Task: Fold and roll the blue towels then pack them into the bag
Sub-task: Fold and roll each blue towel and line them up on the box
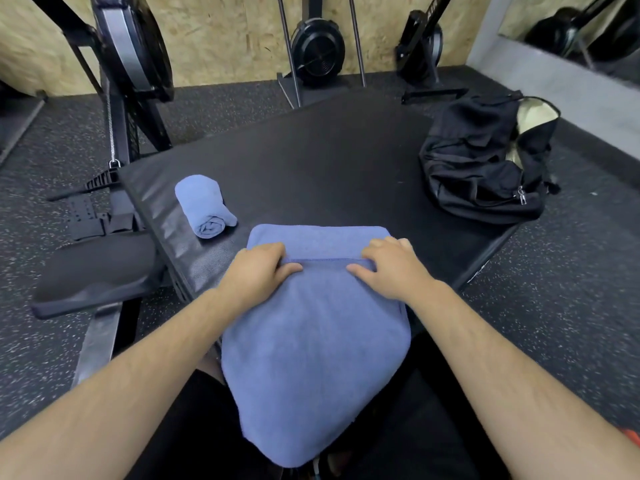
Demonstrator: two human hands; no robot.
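Note:
A folded blue towel (315, 341) lies lengthwise on the black mat (329, 161), its near end hanging over my lap. Its far end is turned back into a first roll. My left hand (258, 271) grips the left part of that rolled edge, fingers curled over it. My right hand (388, 263) grips the right part the same way. A second blue towel (204, 206), rolled into a tight cylinder, rests on the mat to the left, apart from my hands. The black bag (485, 161) sits at the mat's far right corner with its top open, showing a pale lining.
A black padded rower seat (93, 271) and rail stand left of the mat. Rowing machine flywheels (317, 46) line the plywood back wall. Speckled rubber floor surrounds the mat. A mirror (571, 29) runs along the right wall.

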